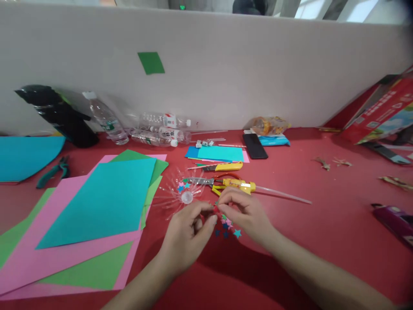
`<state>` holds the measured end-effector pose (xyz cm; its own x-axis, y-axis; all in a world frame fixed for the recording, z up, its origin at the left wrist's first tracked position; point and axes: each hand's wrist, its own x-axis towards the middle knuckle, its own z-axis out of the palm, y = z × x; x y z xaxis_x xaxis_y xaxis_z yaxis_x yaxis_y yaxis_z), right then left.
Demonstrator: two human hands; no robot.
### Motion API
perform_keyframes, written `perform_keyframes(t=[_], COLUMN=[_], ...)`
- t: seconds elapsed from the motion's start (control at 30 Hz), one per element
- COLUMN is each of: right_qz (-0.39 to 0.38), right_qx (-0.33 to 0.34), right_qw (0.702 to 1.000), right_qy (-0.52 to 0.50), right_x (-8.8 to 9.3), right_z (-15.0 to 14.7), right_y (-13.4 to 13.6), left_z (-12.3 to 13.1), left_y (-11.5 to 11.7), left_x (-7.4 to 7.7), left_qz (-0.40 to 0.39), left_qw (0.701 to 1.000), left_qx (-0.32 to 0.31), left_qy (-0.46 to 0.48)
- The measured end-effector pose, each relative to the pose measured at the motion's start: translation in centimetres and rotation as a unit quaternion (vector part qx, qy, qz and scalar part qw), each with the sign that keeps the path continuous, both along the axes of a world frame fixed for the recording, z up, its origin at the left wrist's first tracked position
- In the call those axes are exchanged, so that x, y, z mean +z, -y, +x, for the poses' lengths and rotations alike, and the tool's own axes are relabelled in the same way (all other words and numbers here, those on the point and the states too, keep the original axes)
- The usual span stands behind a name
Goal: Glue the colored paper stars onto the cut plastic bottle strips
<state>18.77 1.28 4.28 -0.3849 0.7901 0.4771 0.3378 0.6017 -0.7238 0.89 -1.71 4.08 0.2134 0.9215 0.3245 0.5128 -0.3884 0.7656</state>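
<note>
Right hand (245, 211) pinches a small red piece (216, 209), right of the fringed clear plastic (186, 197); left hand (189, 237), fingers narrow, meets it, grip I can't tell; loose stars (227, 222) also right of that plastic, nearer us; light edge hold should prevent creasing

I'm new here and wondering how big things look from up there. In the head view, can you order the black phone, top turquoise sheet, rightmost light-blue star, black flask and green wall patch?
1. Top turquoise sheet
2. Black flask
3. Black phone and green wall patch: too alike to rank
4. Light-blue star
</note>
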Motion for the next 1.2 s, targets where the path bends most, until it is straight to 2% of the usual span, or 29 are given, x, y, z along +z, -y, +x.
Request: perform_keyframes(t=[0.1,0.2,0.27,0.37,0.47,0.57,0.63,0.7,0.77,0.8,0.83,0.9,0.97,1.1,1.2], right_qz=[0.052,0.163,0.247,0.34,0.375,0.374,0.355,0.303,0.183,0.084,0.04,-0.015,-0.075,-0.181,-0.223], right_qx=[-0.003,-0.016,-0.025,-0.023,-0.031,-0.032,-0.022,-0.027,-0.078,-0.135,-0.166,-0.212,-0.252,-0.265,-0.25], right_qw=[0.999,0.986,0.966,0.932,0.916,0.921,0.932,0.95,0.968,0.959,0.949,0.929,0.902,0.861,0.861], right_qy=[-0.014,0.024,0.067,0.121,0.136,0.102,0.069,0.073,0.151,0.233,0.265,0.303,0.342,0.394,0.382], right_x=[0.1,-0.1,-0.4,-0.7,-0.5,-0.5,-0.9,-1.5,-1.8,-1.9,-1.8,-1.4,-1.1,-0.9,-1.4], right_z=[-0.1,0.2,0.4,0.7,0.5,0.0,-0.1,0.2,1.1,1.7,2.4,3.8,5.1,6.2,6.2], right_y=[0.9,1.5,1.7,1.7,1.7,1.7,1.7,1.4,0.5,-0.1,-0.8,-2.3,-3.6,-4.6,-4.4], left_z=[0.2,0.2,0.1,0.2,0.4,0.4,0.3,-0.2,-1.2,-1.9,-2.7,-4.4,-5.7,-6.3,-5.5], left_y=[0.1,0.5,0.8,1.0,1.0,0.8,0.7,0.4,-0.1,-0.4,-0.8,-1.5,-2.2,-2.6,-2.5], left_x=[0.3,0.7,0.8,0.9,1.1,1.6,2.0,2.5,2.9,3.1,3.2,3.1,2.7,1.8,1.6], left_qz=[0.029,0.047,0.022,-0.037,-0.074,-0.067,-0.037,-0.008,0.013,0.024,0.023,0.008,-0.015,-0.046,-0.048], left_qw=[1.0,0.999,1.0,0.998,0.988,0.986,0.991,0.993,0.991,0.988,0.984,0.971,0.964,0.971,0.977], left_qx=[-0.007,-0.005,-0.016,-0.032,-0.032,-0.026,-0.017,-0.001,0.027,0.047,0.069,0.128,0.154,0.15,0.132], left_qy=[0.003,-0.016,-0.013,0.049,0.129,0.148,0.13,0.116,0.127,0.144,0.162,0.202,0.215,0.183,0.159])
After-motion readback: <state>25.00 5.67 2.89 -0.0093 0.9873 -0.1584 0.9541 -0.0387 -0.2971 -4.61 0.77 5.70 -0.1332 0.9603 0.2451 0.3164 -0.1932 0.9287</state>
